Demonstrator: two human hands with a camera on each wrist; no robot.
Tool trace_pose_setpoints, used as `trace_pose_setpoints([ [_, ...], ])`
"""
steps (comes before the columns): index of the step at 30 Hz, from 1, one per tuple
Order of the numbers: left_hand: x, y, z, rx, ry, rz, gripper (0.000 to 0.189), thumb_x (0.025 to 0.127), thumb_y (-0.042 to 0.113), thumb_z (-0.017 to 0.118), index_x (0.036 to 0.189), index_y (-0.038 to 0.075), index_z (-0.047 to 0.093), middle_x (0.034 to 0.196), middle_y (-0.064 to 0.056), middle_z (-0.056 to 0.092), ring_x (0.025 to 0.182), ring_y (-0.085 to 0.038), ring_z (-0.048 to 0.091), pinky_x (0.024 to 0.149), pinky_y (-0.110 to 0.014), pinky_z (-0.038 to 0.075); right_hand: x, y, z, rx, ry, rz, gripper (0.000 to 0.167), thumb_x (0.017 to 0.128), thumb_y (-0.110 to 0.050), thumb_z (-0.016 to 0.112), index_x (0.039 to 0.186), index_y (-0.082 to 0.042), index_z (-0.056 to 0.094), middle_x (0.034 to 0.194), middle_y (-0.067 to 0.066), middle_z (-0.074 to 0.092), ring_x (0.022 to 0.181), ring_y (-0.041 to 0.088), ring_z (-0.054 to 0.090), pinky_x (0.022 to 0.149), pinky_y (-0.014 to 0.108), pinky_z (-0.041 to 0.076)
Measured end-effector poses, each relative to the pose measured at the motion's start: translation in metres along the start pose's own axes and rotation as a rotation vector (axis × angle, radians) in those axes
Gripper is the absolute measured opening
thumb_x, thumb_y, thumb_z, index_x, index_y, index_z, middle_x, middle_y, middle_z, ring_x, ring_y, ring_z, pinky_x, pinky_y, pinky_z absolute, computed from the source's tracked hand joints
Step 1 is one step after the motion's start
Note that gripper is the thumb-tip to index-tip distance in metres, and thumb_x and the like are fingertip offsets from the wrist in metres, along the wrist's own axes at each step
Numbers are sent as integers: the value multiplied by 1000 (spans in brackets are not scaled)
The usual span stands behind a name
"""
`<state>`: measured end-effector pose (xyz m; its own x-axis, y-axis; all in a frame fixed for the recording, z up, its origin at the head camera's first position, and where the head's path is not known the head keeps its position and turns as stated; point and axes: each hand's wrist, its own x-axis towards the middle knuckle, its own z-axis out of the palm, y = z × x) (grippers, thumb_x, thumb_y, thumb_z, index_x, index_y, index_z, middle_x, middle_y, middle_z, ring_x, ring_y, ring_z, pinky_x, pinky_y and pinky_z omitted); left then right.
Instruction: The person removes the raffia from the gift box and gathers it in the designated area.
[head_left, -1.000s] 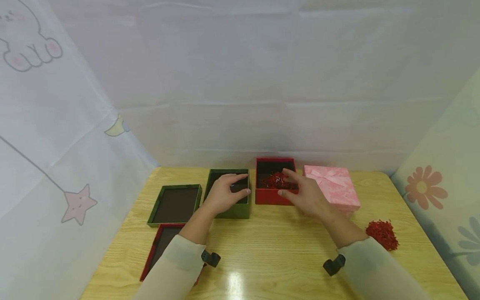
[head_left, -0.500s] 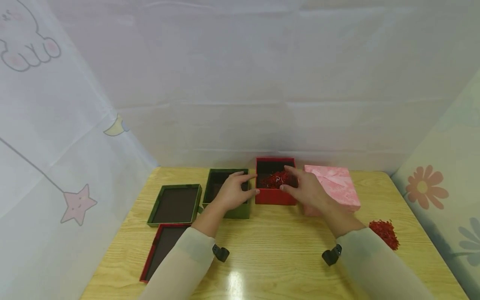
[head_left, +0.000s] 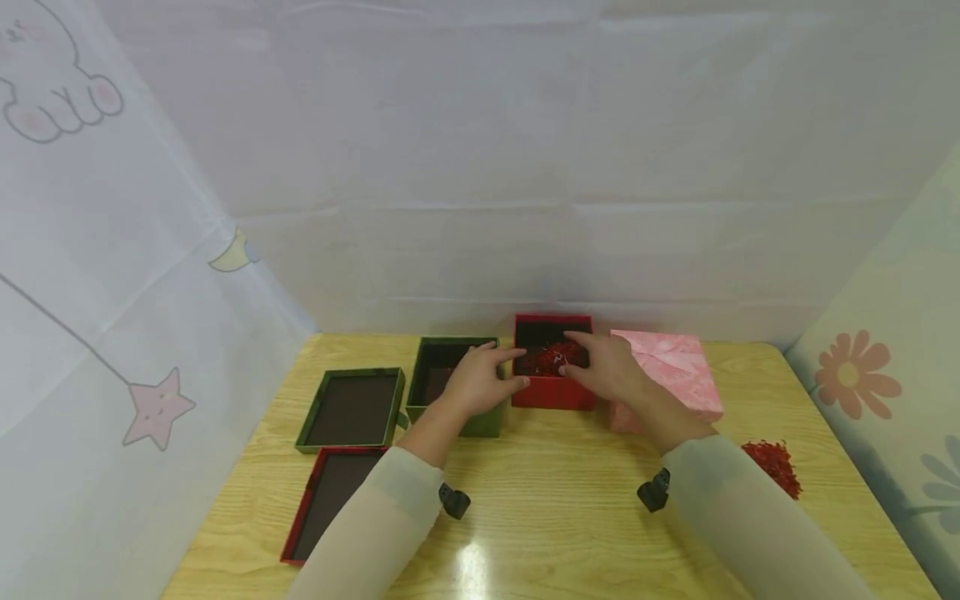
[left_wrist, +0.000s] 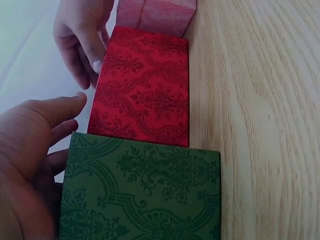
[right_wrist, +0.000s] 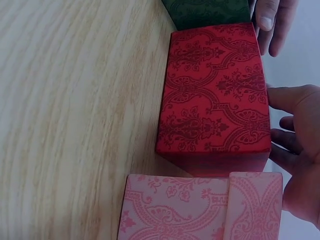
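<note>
An uncovered red box [head_left: 554, 394] with a patterned front holds dark red shredded paper [head_left: 549, 358]. My left hand [head_left: 480, 383] reaches over the right side of the uncovered green box [head_left: 482, 423], its fingertips by the red box's left edge. Over the red box's right side is my right hand [head_left: 611, 367], with thumb and fingers spread apart near the shreds. In the right wrist view that hand's thumb lies against the top edge of the red box [right_wrist: 215, 95]. From the left wrist, the left thumb [left_wrist: 65, 107] shows just short of the red box. Neither hand visibly grips anything.
A lidded pink box [head_left: 678, 375] with a bow stands right of the red box. Loose red shreds [head_left: 776, 468] lie at the table's right. Left of the green box are a green lid [head_left: 352, 408] and a red lid [head_left: 333, 500], both upturned. Cloth [head_left: 480, 167] hangs behind.
My left hand has moved right, from over the green box to the red box's left edge. My right hand has shifted slightly left over the red box. The boxes stay nearly where they were.
</note>
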<state>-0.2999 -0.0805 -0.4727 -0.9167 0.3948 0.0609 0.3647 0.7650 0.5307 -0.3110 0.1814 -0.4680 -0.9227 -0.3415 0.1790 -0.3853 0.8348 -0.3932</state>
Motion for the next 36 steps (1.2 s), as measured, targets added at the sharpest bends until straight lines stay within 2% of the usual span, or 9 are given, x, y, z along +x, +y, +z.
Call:
trace_pose_setpoints([
  [2,2,1,1,19,7,10,56,98,47,70,150,29,59,144,-3,63,151,-34,36,126,-57,18,3,0,-1,-16,-12,3,67,93,-36,76,150,-9,56,129,19,70,120,42,64,104,69,38],
  [6,5,3,3,48,16,-2,56,98,50,69,150,30,59,141,-1,65,150,-35,38,126,-57,15,9,1,0,-38,-36,15,67,93,-38,76,151,-9,55,133,19,68,125,42,61,105,71,34],
  [13,12,5,7,114,3,-52,58,99,55,65,150,30,58,112,0,78,149,-33,39,126,-56,17,21,4,4,-75,-87,31,68,92,-38,78,150,-11,57,129,15,71,122,42,61,100,69,37],
  [18,14,7,8,130,2,-86,57,99,56,64,146,24,63,118,-1,77,149,-33,40,126,-54,20,30,8,7,-140,-107,35,71,88,-42,82,148,-13,59,131,14,70,122,44,60,103,70,33],
  [25,13,9,10,154,12,-100,57,96,61,66,141,27,67,125,2,74,150,-29,39,126,-54,20,39,9,10,-203,-142,51,73,83,-46,85,146,-15,61,129,14,71,120,46,60,102,68,33],
  [32,11,10,11,134,24,-105,59,94,62,67,141,26,68,113,-1,78,150,-30,38,125,-55,21,44,6,14,-235,-183,23,68,82,-40,87,142,-15,65,127,11,72,120,39,63,100,69,35],
  [36,11,10,12,143,24,-118,60,94,64,67,141,28,68,116,0,77,150,-29,38,125,-55,22,49,6,18,-237,-227,16,65,82,-35,87,142,-20,66,124,7,74,119,36,64,98,68,35],
])
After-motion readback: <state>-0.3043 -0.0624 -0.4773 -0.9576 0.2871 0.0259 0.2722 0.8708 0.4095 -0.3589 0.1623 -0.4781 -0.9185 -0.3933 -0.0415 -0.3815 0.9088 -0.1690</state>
